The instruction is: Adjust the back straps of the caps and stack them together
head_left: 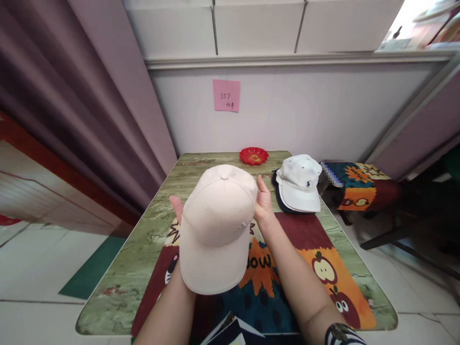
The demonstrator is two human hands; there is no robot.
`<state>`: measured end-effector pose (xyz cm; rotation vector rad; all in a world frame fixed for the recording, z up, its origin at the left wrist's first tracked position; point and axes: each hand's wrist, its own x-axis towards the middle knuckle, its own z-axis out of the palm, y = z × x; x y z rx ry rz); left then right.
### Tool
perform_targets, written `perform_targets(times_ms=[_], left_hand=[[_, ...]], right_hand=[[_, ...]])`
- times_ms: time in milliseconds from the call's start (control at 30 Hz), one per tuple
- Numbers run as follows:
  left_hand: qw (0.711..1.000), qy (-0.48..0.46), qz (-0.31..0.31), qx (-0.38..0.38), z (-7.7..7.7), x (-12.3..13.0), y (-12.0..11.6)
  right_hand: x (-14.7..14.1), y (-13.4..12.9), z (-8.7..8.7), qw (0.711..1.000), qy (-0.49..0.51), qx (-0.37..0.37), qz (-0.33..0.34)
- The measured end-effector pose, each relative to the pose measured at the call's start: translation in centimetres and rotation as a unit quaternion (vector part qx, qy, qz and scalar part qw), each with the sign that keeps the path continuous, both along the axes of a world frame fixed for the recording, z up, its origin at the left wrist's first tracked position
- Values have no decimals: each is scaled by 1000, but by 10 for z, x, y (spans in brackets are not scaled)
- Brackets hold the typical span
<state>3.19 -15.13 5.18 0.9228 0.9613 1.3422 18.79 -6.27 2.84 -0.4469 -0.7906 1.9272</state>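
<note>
Gripping the beige cap [215,225] by its sides, left hand [177,207] and right hand [264,203] hold it level above the table [143,230], perhaps inspecting it; white cap [300,184] rests nearby.

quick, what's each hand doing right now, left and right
Left hand: holding the beige cap by its left side, mostly hidden behind it.
Right hand: gripping the cap's right side, thumb up.

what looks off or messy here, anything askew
Nothing looks damaged or spilled. Both hands, left hand and right hand, hold a beige cap level; the white cap sits slightly skewed on a dark cap.
</note>
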Motion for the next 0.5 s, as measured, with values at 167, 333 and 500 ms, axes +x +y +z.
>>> perform_targets(times_ms=[167, 333, 500], left_hand=[[998, -59, 18, 9, 15, 1, -3], [987, -156, -23, 19, 8, -2, 10], [968, -244, -62, -9, -3, -13, 23]], right_hand=[[-7, -27, 1, 996, 56, 49, -50], [-13, -36, -2, 998, 29, 11, -62], [-6, -30, -11, 996, 35, -35, -78]])
